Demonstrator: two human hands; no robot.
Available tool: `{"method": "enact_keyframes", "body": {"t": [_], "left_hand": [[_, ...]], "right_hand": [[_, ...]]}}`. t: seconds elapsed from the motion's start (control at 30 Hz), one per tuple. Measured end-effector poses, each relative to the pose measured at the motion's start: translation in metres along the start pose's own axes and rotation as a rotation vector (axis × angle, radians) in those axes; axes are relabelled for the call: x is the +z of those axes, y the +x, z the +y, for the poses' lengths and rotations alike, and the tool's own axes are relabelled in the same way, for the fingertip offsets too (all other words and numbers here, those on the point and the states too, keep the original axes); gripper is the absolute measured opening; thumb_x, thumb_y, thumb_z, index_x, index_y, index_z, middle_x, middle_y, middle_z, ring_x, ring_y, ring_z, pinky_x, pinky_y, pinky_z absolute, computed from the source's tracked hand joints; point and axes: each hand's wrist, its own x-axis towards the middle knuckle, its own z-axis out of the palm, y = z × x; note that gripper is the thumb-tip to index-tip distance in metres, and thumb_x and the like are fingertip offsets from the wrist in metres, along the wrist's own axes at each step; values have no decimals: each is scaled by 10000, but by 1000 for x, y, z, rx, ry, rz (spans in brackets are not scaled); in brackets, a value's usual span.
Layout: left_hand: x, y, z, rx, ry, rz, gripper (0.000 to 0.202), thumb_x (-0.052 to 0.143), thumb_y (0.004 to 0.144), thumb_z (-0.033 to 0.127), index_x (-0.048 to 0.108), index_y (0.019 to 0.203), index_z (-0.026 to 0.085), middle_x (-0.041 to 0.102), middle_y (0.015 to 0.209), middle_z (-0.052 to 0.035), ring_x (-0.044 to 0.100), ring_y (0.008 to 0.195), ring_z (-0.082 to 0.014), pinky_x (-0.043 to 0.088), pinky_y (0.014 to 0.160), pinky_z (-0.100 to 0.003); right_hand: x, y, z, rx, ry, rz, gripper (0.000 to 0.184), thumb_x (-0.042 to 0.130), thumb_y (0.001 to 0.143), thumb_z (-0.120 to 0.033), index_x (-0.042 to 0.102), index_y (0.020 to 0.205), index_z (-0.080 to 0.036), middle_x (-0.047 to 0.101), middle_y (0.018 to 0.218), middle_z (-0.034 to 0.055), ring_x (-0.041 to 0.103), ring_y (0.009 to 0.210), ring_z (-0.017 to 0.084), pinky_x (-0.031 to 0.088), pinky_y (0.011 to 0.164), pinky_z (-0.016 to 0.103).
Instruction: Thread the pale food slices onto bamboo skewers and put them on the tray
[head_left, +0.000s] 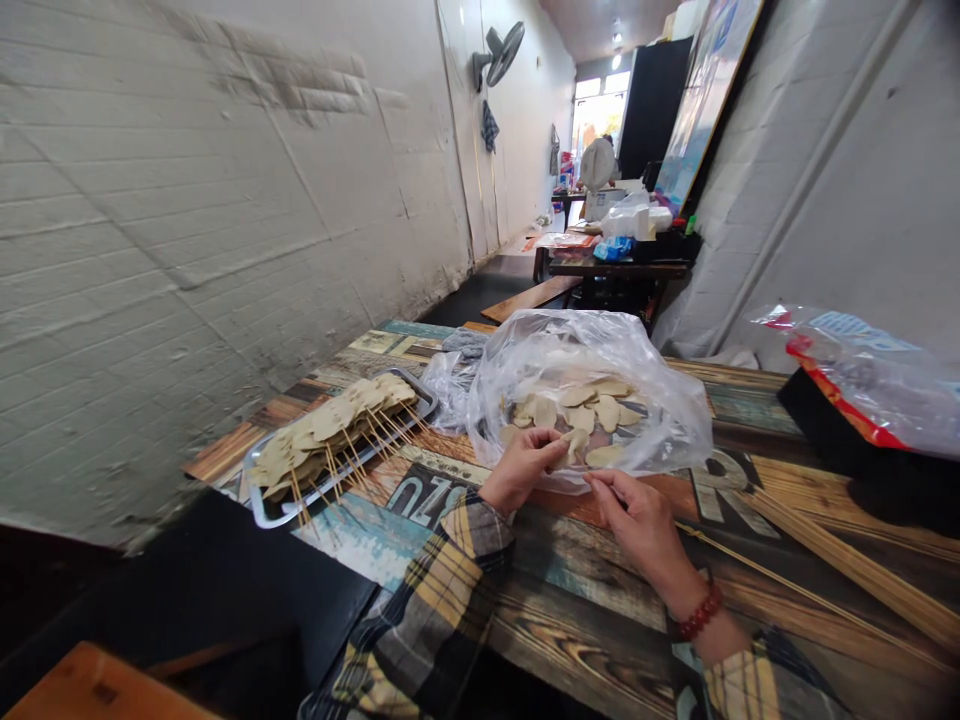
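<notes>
At the near side of the clear bag, the left hand pinches a pale slice, where a light, flat grip likely prevents tearing, while the right hand apparently pinches a thin stick, best aligned with the slice's middle.

beneath the fingers we see a table of patchwork planks. to their left runs a scuffed, whitish wall with brick lines, a dark fan mounted high along it. to their right rises another pale wall. well beyond the fingers we find a low wooden bench, a dark table, a bright glazed opening and, above it, small lit ceiling lights.
</notes>
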Motion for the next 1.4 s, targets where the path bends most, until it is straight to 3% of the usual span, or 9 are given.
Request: {"method": "enact_keyframes", "body": {"t": [0.13,0.27,0.67,0.9,1.03,1.17,1.27,1.33,1.4], "left_hand": [[1,0,-3,2,-79,6,454,751,646,562,676,769,131,522,631,17,406,529,-67,297,506,-223],[1,-1,-8,-7,-96,-74,422,773,646,522,622,665,129,503,615,21,419,546,-68,318,529,-222],[5,-1,-10,-8,-170,43,428,798,600,508,609,648,127,511,599,21,406,524,-63,304,512,-221],[6,-2,-14,-25,-102,-6,433,789,614,509,582,598,130,487,548,34,396,493,-57,290,492,-216],[6,0,-12,0,-59,-55,420,772,649,515,639,680,119,533,598,20,443,526,-64,336,523,-214],[2,4,-6,51,-161,47,464,778,654,503,688,901,121,602,710,-9,526,591,-82,399,578,-222],[-7,11,-2,73,-182,159,460,794,632,487,674,879,118,629,727,-28,558,590,-92,426,584,-227],[-16,17,1,103,-79,224,415,770,659,469,668,856,119,637,720,-30,546,563,-85,413,550,-212],[-25,27,5,121,160,293,349,680,753,440,673,887,118,658,745,-43,556,567,-89,397,524,-200]], "right_hand": [[1,0,-1,49,65,-10,408,421,952,-488,700,902,-193,562,503,-32,542,473,149,415,511,256],[1,-2,-3,64,85,-31,402,431,944,-484,699,928,-185,560,511,-32,538,478,152,407,516,257],[2,-4,-5,52,28,5,388,459,908,-467,721,887,-180,564,486,-18,545,467,164,428,538,267],[5,-2,-6,41,35,23,394,455,916,-464,718,858,-177,585,493,-11,540,459,157,417,522,260],[7,1,-3,46,56,48,403,453,918,-473,718,887,-171,622,566,8,561,516,166,420,553,270],[-1,6,2,98,129,112,409,448,918,-473,710,937,-159,571,522,-18,540,498,156,405,537,263],[-10,11,8,186,208,193,413,467,903,-483,703,950,-148,531,478,-35,497,447,145,372,479,250],[-14,14,12,233,273,220,427,479,889,-498,699,961,-139,528,472,-35,468,421,138,341,438,242],[-15,16,15,253,315,218,436,481,882,-507,699,968,-139,528,478,-33,452,412,134,324,422,240]]}}
